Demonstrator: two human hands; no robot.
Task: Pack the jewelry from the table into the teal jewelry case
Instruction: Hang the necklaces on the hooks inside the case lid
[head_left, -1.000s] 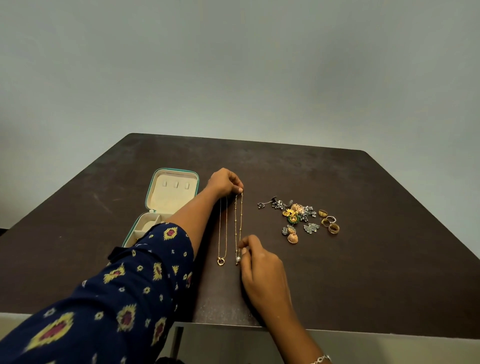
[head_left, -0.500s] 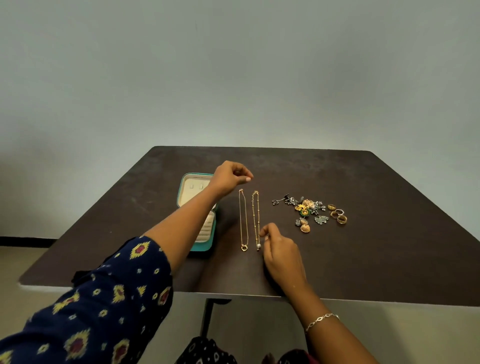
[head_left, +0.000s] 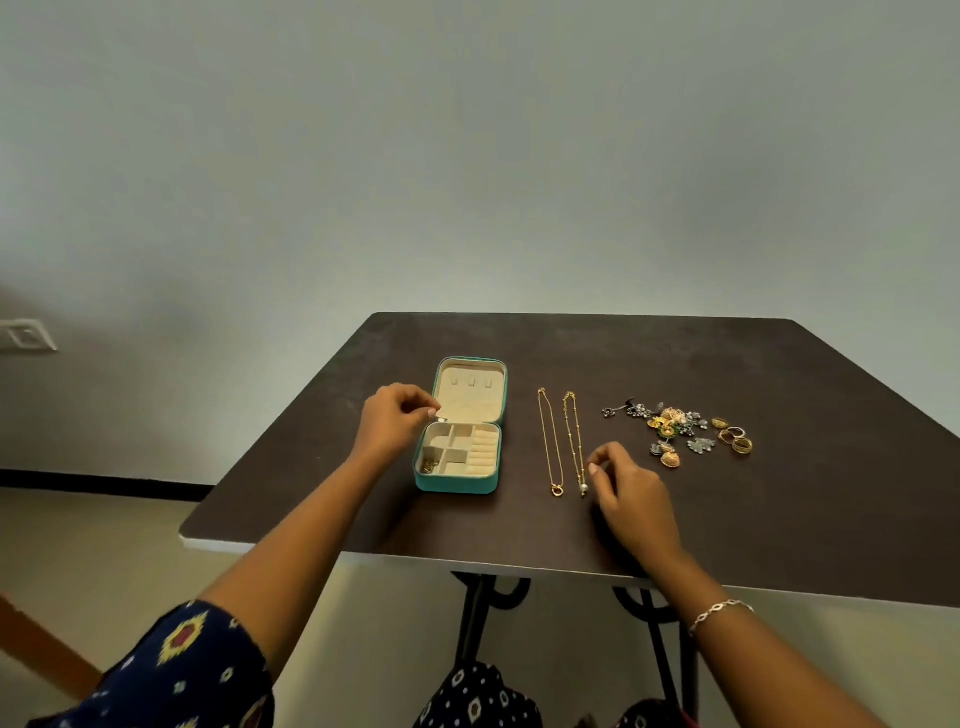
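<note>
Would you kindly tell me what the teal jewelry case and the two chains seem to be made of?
The teal jewelry case looks like faux leather outside, matte, with a cream velvety lining. The two chains look like thin gold-toned metal, glinting; plated or solid unclear.

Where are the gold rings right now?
In the head view the gold rings lie on the dark table, at the far right of the jewelry row, just right of the earring pile.
</note>
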